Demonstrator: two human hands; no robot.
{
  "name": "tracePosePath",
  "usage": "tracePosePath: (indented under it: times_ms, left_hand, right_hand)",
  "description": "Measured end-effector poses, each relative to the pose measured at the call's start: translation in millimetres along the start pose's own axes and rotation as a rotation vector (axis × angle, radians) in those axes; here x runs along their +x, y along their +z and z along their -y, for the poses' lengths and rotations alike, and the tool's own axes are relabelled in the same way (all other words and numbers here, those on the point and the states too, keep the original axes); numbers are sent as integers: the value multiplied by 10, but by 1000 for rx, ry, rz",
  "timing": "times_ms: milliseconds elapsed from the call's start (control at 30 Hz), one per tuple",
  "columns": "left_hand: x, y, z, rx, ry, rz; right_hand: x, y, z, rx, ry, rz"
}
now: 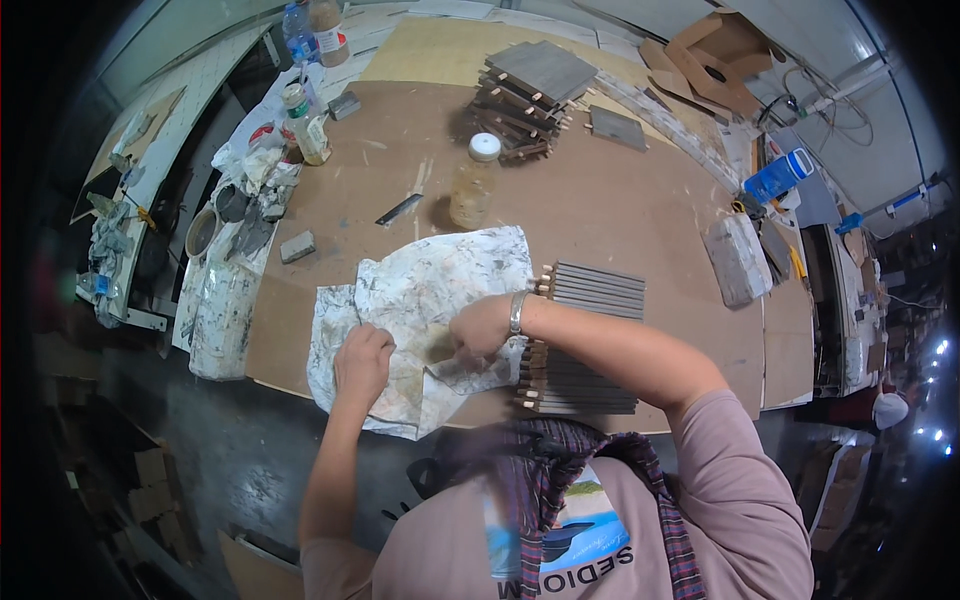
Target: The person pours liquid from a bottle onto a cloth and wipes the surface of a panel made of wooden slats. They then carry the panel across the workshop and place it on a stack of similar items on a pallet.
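Note:
A white cloth (455,260) with grey and brown stains lies spread over the near part of the brown-topped table. My left hand (362,365) rests at its left side, fingers bent inward and closed on the fabric. Over the cloth's right part, my right hand (482,325) points down with its fingers curled together. A blurred yellowish patch shows beside those fingers; whether it is a held piece or a stain cannot be made out. Right of the cloth lies a row of grey slats (600,290) with pale wooden pegs at their left ends, partly covered by my right forearm.
Beyond the cloth stands a jar (472,190) with a white lid. A dark flat strip (398,209) and a grey block (297,247) lie to the left. Grey panels (540,75) are stacked at the back. Bottles (305,125), rags and a wrapped white block (738,262) line the sides.

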State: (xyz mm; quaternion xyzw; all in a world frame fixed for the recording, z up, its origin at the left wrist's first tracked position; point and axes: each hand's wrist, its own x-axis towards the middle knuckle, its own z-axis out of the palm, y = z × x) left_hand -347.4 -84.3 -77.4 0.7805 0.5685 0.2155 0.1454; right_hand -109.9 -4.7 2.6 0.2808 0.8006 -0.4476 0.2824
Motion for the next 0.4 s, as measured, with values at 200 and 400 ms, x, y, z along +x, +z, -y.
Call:
tracePosePath:
  times_ms: [200, 400]
  left_hand:
    - [88, 55, -51, 29, 106, -26]
    - [123, -132, -76, -308, 1, 60]
  right_hand:
    - [353, 107, 39, -123, 86, -387]
    - [454, 108, 18, 0, 55, -670]
